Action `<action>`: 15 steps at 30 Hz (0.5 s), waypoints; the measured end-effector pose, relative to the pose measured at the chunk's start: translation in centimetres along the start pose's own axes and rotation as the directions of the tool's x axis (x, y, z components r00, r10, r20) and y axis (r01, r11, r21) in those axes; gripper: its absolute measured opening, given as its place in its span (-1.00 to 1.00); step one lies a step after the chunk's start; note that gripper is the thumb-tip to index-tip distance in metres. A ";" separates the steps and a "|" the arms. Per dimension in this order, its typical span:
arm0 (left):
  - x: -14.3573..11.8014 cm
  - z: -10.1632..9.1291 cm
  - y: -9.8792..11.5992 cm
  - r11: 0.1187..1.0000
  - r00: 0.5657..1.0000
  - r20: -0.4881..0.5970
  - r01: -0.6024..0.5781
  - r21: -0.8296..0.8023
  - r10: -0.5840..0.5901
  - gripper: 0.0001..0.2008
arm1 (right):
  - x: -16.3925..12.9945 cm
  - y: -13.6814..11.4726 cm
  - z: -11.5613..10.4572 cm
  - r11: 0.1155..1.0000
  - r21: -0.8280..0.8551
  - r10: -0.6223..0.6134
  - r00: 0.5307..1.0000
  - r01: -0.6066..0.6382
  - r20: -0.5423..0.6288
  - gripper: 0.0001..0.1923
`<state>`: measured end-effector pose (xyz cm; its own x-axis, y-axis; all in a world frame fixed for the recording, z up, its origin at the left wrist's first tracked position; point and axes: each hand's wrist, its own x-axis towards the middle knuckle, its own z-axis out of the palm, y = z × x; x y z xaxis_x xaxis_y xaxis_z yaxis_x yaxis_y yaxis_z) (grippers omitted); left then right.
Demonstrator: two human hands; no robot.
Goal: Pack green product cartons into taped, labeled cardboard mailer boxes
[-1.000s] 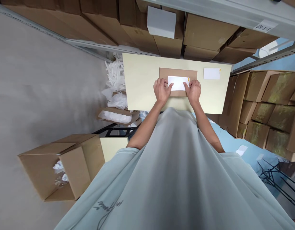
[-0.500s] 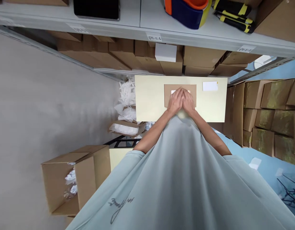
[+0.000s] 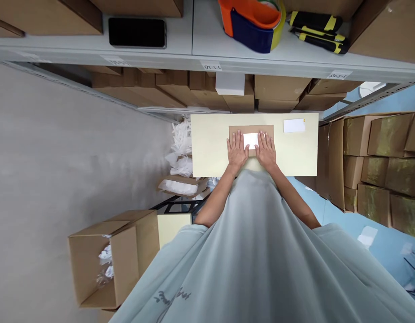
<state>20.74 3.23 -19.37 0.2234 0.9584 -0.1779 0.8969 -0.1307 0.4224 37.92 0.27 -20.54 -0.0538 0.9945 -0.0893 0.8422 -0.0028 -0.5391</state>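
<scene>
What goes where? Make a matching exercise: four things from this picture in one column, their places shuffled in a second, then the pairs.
Things:
1. tape dispenser
2. phone
3. white label
4. open box

Places:
A. on the floor, left of the person
B. on the brown envelope, between the hands
C. on the shelf, right of the phone
D. on the shelf, at the left

Pairs: 1-C, 2-D, 3-B, 4-A

Left hand (image 3: pixel 237 150) and right hand (image 3: pixel 266 150) lie flat, fingers spread, on flat brown cardboard envelope (image 3: pixel 251 128) either side of its white rectangular label (image 3: pixel 251 140), on pale yellow tabletop (image 3: pixel 210 143); second white label (image 3: pixel 294 125) lies apart.
</scene>
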 end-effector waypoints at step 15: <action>0.1 0.6 1.7 0.999 0.998 -0.041 0.040 0.022 -0.039 -0.31 | 0.6 -0.1 -0.5 1.000 0.020 -0.003 0.999 0.002 0.047 -0.30</action>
<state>22.55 2.98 -19.21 0.1723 0.9723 -0.1579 0.9133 -0.0976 0.3955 38.05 0.91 -20.15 -0.0815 0.9886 -0.1265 0.8310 -0.0027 -0.5563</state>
